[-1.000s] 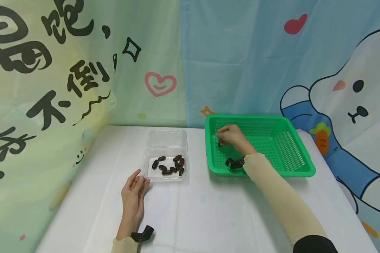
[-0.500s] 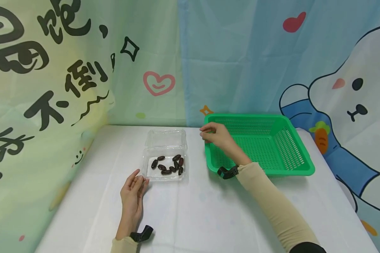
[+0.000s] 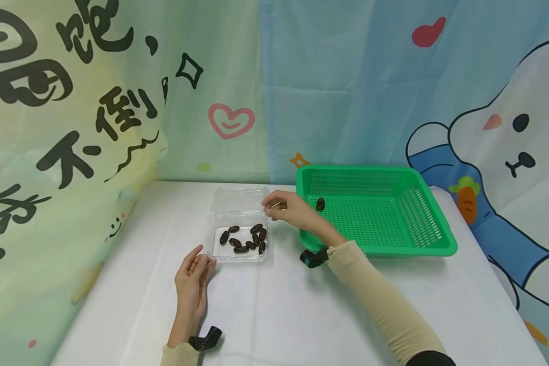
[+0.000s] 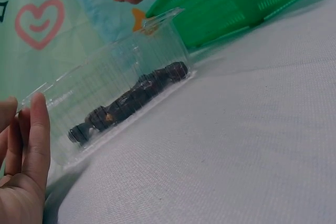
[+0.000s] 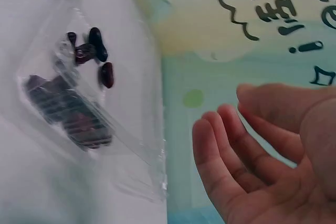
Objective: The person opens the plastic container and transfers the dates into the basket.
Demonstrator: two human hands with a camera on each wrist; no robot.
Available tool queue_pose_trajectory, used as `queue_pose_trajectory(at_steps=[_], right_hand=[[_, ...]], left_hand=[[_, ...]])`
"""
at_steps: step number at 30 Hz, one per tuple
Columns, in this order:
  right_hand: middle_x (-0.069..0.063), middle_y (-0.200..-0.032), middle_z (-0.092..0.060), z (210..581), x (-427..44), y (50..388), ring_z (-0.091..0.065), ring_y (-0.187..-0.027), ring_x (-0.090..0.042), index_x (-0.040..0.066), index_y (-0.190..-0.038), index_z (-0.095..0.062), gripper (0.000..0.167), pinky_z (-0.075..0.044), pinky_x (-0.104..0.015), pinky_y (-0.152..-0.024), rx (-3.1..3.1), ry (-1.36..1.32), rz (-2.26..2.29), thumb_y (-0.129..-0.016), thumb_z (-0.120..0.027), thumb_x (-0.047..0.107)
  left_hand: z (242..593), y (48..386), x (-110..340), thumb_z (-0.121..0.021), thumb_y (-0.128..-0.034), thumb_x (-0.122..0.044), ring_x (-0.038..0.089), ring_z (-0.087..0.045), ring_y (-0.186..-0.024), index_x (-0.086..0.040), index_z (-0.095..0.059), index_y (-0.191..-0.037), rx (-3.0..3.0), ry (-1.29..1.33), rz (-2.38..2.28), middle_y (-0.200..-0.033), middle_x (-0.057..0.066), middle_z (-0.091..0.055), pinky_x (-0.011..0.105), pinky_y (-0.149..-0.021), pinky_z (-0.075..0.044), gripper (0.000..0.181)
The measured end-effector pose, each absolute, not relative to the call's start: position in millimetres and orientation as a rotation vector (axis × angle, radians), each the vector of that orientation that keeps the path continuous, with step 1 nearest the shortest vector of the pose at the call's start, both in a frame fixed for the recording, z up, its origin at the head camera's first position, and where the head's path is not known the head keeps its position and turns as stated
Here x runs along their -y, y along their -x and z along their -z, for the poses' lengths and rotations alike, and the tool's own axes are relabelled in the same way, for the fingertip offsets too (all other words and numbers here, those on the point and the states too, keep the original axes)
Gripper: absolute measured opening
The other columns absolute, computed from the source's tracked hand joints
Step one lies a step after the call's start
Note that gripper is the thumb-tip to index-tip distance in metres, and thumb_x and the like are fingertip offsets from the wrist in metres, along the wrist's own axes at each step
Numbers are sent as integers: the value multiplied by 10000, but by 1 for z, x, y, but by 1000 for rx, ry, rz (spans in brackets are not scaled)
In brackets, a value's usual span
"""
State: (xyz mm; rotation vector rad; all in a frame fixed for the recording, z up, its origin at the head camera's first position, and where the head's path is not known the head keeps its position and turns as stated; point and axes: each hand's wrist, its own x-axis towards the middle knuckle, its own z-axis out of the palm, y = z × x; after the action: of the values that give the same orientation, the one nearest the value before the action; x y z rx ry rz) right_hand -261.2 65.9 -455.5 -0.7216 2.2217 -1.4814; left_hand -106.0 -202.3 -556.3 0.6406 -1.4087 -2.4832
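Note:
A clear plastic clamshell box point(image 3: 214, 249) stands on the table with its lid raised at the back. Several dark, glossy oblong dates point(image 3: 241, 249) lie inside it. At the box's front left corner, my left hand point(image 3: 192, 284) pinches the rim between thumb and fingers, as the left wrist view shows. My right hand point(image 3: 293, 209) is in the air between box and basket, near the lid's right side. Its fingers are loosely bent and hold nothing; the right wrist view shows a gap between thumb and fingertips. One date point(image 3: 320, 204) sits in the green basket point(image 3: 444, 249), at the left end.
The perforated green basket stands right of the box, close to the back curtain point(image 3: 338, 91). A white cloth point(image 3: 274, 315) covers the table. A black wrist mount point(image 3: 206, 339) is on the left wrist and another black mount point(image 3: 313, 257) on the right wrist.
My right hand has let go of a date in the basket, which now lies there, and has moved left out over the basket's edge toward the box. The left hand stays put.

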Motion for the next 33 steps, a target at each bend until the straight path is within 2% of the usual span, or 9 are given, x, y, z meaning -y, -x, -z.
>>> queue_pose_trajectory(at_steps=[4,10,18,22,27,33], right_hand=[[-142,-1198,-701,461,-53,258,-690,-1104,-298,57,-1225,-679,214,-631,-315,-902,-2265,851,1345,-1012,-668,80],[-99,-1167,-713,469,-36,252,-698,-1055,-206,108,-1224,-675,228,-621,-272,-878,-2275,896,1208,-998,-700,111],[-158,-1182,-704,483,-18,243,-694,-1026,-201,10,-1263,-655,287,-607,-225,-895,-2287,989,1089,-987,-691,82],[-153,-1191,-711,488,-10,236,-689,-1042,-230,5,-1270,-656,297,-607,-280,-911,-2364,1065,972,-983,-691,74],[-162,-1211,-718,494,0,230,-691,-1126,-302,-2,-1253,-661,303,-608,-412,-997,-2420,1125,854,-964,-722,67],[-127,-1208,-724,501,10,227,-675,-1154,-265,30,-1249,-673,317,-593,-391,-1024,-2481,1124,683,-956,-757,114]], left_hand=[[556,107,202,-643,-1015,-10,90,-714,-869,18,-507,-1463,1409,-637,2485,-986,7,-647,218,-930,-649,469],[555,108,201,-602,-1027,28,86,-712,-856,36,-482,-1483,1425,-634,2477,-969,-6,-647,212,-919,-651,472],[554,107,201,-604,-1022,37,88,-715,-845,15,-521,-1452,1417,-665,2464,-944,-20,-649,212,-907,-655,438],[553,107,202,-612,-1023,22,90,-713,-849,5,-527,-1450,1411,-671,2475,-947,-16,-649,212,-908,-655,436],[553,107,203,-620,-1024,5,87,-711,-860,3,-516,-1462,1429,-670,2472,-973,-5,-651,212,-915,-653,450],[555,106,202,-612,-1024,18,85,-707,-868,9,-522,-1454,1413,-669,2473,-968,-6,-647,222,-933,-649,439]])
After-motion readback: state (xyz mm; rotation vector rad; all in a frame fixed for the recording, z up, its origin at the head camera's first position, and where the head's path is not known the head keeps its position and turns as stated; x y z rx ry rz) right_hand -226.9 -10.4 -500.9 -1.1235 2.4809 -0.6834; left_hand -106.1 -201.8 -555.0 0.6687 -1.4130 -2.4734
